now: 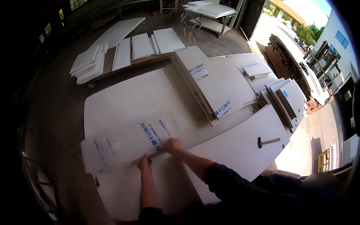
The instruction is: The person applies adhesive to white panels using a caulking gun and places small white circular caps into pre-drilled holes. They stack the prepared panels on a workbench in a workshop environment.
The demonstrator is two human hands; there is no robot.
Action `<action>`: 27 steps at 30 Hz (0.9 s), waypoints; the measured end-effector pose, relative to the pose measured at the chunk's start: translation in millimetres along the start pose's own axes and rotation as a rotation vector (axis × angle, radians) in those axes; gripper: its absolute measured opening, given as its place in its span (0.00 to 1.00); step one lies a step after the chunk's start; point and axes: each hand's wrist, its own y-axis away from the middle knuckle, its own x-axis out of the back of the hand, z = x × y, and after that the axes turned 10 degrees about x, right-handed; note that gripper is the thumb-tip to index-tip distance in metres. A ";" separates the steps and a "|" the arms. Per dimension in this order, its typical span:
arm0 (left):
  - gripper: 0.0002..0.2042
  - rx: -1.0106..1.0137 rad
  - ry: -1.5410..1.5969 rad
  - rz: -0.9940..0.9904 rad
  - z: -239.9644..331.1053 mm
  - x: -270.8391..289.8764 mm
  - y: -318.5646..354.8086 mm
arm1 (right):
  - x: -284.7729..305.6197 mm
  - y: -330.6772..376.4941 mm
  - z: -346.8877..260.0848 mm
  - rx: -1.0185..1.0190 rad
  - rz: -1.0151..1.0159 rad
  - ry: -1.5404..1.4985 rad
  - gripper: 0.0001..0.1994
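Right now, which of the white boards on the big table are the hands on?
The near-left board, with blue print: the left hand and right hand grip its near edge. The angled stack further back lies untouched.

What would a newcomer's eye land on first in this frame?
Both hands, the left hand and right hand, grip the near edge of a white board lying on a large white sheet. A hammer lies to the right; a board stack sits behind.

a flat panel [127, 144] lies under both hands, the left hand [144, 163] and right hand [173, 145] on its near edge; hammer [268, 141] right of them, stacked boards [210, 80] beyond.
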 end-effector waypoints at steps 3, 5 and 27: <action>0.11 0.015 0.029 -0.031 3.0 -0.7 8.6 | -5.6 -14.8 12.5 -0.027 -0.054 -0.072 0.49; 0.11 0.061 0.098 -0.079 2.2 4.4 8.6 | -3.4 -13.6 22.8 0.095 -0.132 -0.138 0.41; 0.18 -0.063 0.074 -0.333 43.0 34.8 133.4 | 61.9 53.1 -13.3 0.191 -0.127 -0.806 0.26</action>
